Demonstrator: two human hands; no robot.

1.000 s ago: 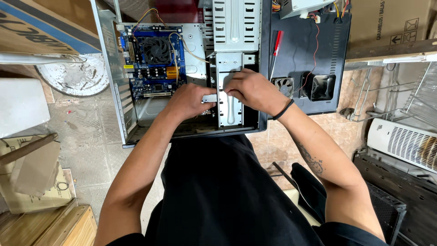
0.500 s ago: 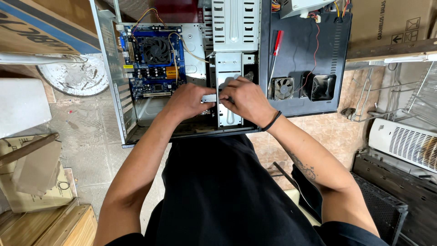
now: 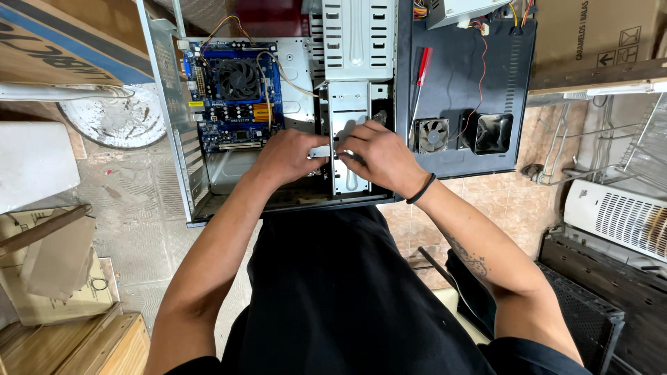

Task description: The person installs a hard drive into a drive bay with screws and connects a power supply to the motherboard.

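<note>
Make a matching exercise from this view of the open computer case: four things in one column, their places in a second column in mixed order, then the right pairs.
Things:
1. motherboard
2. screwdriver
3. two fans
4. left hand and right hand

Places:
A. lying side by side on the dark side panel, joined to thin wires
B. at the metal drive cage, fingers on a small silver part
C. inside the case, left of the drive cage
D. on the dark panel, red handle pointing away from the person

Pairs: 1-C, 2-D, 3-A, 4-B
</note>
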